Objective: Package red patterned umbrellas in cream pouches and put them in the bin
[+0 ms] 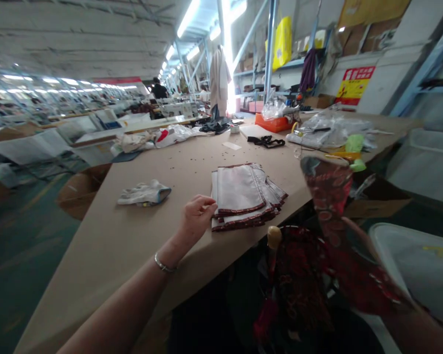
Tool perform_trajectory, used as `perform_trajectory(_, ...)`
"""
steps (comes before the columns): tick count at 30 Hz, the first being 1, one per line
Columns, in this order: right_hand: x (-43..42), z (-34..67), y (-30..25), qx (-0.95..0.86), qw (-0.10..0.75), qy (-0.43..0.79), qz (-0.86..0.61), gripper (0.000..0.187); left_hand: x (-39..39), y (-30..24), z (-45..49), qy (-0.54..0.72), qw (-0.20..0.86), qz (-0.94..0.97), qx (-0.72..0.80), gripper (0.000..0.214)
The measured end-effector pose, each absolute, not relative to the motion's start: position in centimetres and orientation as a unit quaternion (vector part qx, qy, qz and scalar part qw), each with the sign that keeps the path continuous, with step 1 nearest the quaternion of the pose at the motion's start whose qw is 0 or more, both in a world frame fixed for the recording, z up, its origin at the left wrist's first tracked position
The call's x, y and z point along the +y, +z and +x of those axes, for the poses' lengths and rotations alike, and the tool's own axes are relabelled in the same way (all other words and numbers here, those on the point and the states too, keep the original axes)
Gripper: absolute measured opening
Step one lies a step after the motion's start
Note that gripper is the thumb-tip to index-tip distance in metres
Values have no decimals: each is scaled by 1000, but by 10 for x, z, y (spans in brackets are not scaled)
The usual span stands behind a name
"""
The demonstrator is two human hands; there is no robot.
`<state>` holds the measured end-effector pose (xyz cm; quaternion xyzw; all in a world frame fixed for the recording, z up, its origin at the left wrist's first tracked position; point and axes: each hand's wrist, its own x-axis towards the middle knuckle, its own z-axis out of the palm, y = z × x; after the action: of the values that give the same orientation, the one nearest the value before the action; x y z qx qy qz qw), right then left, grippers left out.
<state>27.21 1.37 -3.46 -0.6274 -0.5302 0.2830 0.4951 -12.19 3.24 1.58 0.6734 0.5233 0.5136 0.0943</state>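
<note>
A stack of silver-grey fabric pieces with dark red edging lies on the table near its front edge. My left hand is at the stack's left side, thumb and fingers pinched together on the edge of a piece. To the right, past the table edge, my right hand is smeared by motion and partly hidden behind a red patterned fabric piece that it holds up. More dark red patterned fabric lies low in front of me, beside a rounded wooden knob.
A white work glove lies left on the brown table. Farther back are black straps, a tape roll, an orange tray and clear plastic bags. Cardboard boxes and a white bin stand beside the table.
</note>
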Motion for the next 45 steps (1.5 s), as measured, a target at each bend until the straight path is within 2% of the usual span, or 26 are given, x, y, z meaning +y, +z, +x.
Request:
perform_trajectory(1, 8, 275, -71, -516, 482, 290, -646, 41, 33, 10, -124, 489, 84, 696, 520, 9)
perform_trajectory(4, -16, 284, -178, -505, 363, 287, -728, 41, 36, -2, -123, 414, 51, 750, 514, 13)
perform_trajectory(6, -30, 291, -232, -498, 309, 285, -758, 44, 40, -7, -120, 359, 25, 779, 514, 19)
perform_trajectory(8, -37, 296, -262, -500, 290, 290, -763, 55, 45, -10, -118, 315, 2, 798, 514, 25)
perform_trajectory(10, -36, 299, -268, -517, 296, 279, -753, 63, 50, -12, -117, 288, -13, 808, 514, 28)
perform_trajectory(13, -25, 296, -249, -541, 321, 251, -736, 61, 55, -11, -116, 274, -21, 810, 518, 29)
perform_trajectory(18, -17, 271, -187, -565, 372, 260, -689, 52, 59, -6, -110, 249, -11, 804, 540, 26)
perform_trajectory(22, -14, 230, -110, -603, 460, 231, -609, 37, 61, 3, -100, 230, -31, 781, 580, 25)
perform_trajectory(25, 2, 188, -44, -700, 503, 165, -479, 23, 62, 12, -92, 225, -60, 768, 597, 23)
perform_trajectory(28, 27, 143, 4, -794, 455, 110, -389, 22, 63, 20, -88, 176, -97, 771, 605, 21)
perform_trajectory(33, 64, 84, 31, -869, 233, 73, -430, 38, 62, 29, -86, 136, -104, 770, 614, 21)
perform_trajectory(35, 72, 72, 33, -874, 184, 46, -447, 40, 56, 34, -85, 172, -101, 769, 608, 20)
perform_trajectory(39, 84, 79, 38, -859, 152, -20, -488, 34, 35, 44, -88, 284, -93, 762, 575, 16)
perform_trajectory(42, 87, 101, 42, -828, 126, 2, -546, 36, 22, 39, -92, 324, -78, 746, 577, 13)
perform_trajectory(45, 74, 118, 49, -788, 193, 50, -582, 43, 16, 22, -91, 364, 10, 715, 597, 11)
